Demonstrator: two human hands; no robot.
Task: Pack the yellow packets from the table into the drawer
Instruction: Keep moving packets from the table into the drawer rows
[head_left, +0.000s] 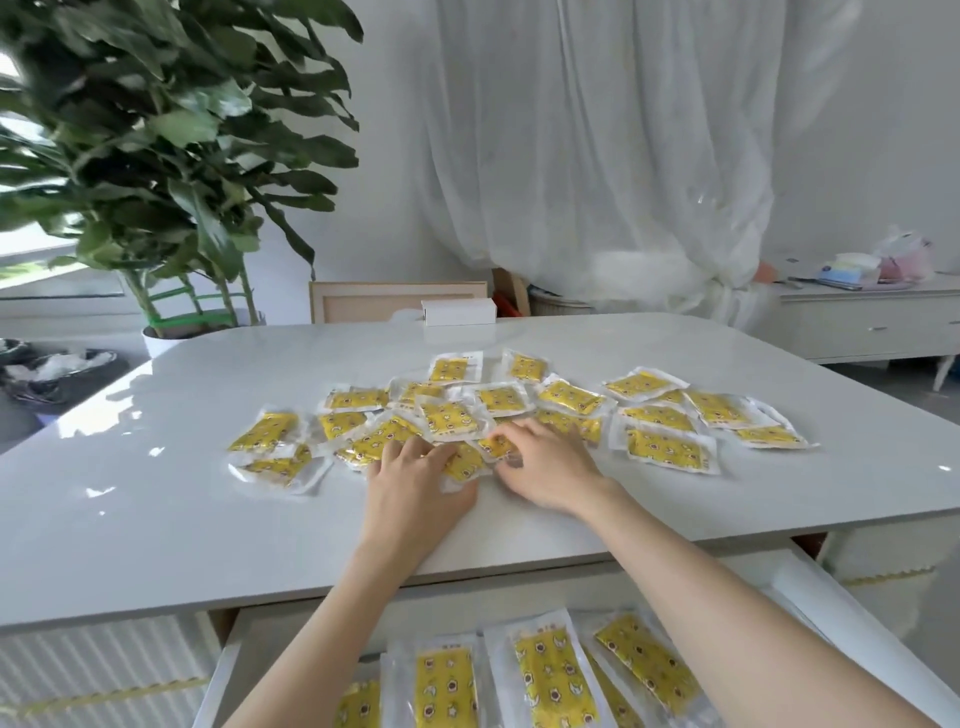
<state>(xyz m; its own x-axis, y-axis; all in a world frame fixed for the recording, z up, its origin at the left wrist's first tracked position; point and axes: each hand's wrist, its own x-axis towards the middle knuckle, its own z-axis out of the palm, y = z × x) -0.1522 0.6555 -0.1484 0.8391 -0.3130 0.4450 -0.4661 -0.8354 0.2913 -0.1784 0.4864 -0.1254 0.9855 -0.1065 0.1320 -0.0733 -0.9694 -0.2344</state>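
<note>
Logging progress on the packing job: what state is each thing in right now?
Drawer: pulled open, several yellow packets inside.
Packets on table: scattered, many overlapping, not yet packed.
Packets in drawer: lying flat, side by side.
Left hand: fingers on a packet.
Right hand: fingers on a packet.
White box: closed.

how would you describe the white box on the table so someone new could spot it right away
Start at the big white table and look past the spread of yellow packets to its far edge. The white box lies there alone, in front of a pale chair back. It is the only plain, long, unprinted thing on the table.
</note>
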